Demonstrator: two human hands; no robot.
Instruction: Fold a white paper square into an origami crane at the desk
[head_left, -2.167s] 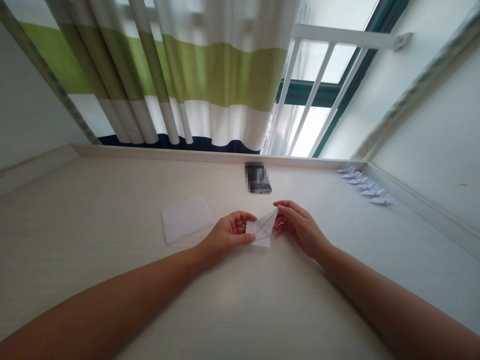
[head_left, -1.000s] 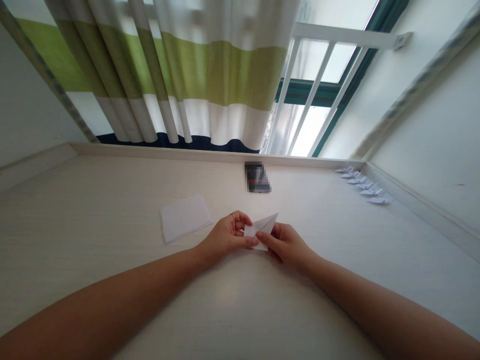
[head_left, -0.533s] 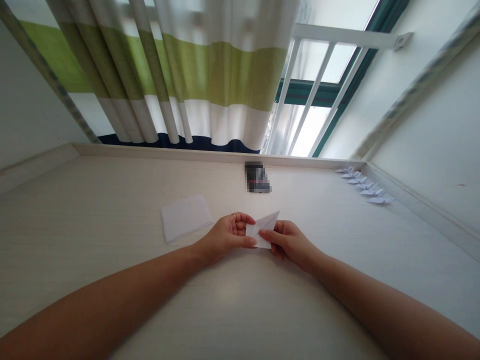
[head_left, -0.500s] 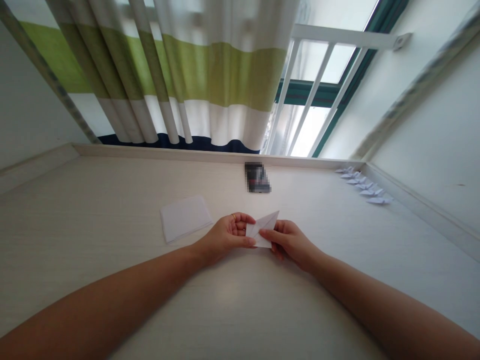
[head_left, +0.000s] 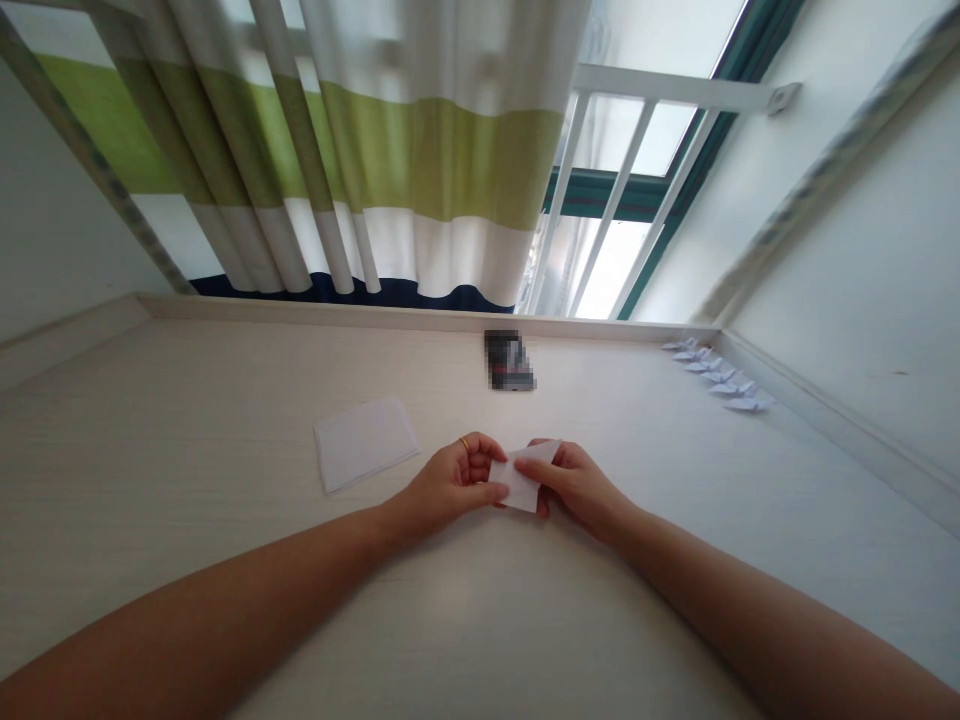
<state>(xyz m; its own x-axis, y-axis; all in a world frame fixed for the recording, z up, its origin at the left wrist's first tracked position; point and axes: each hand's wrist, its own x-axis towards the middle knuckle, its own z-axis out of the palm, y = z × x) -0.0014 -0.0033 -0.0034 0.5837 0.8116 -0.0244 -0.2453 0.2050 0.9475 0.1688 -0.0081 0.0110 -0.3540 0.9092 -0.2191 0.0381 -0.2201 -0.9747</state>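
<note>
Pale tabletop [head_left: 450,630], striped curtain [head_left: 450,160] behind — L grip [head_left: 454,482] & R grip [head_left: 576,480] clamped on folded paper [head_left: 523,492].

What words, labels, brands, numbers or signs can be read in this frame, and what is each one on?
None can be read.
Dark flat object: pixelated; any text on it is unreadable.
Folded paper in hand: no writing visible.
White sheets: no writing visible.
Small folded paper pieces: too small to tell.
Striped curtain: colour bands, no lettering visible.
</note>
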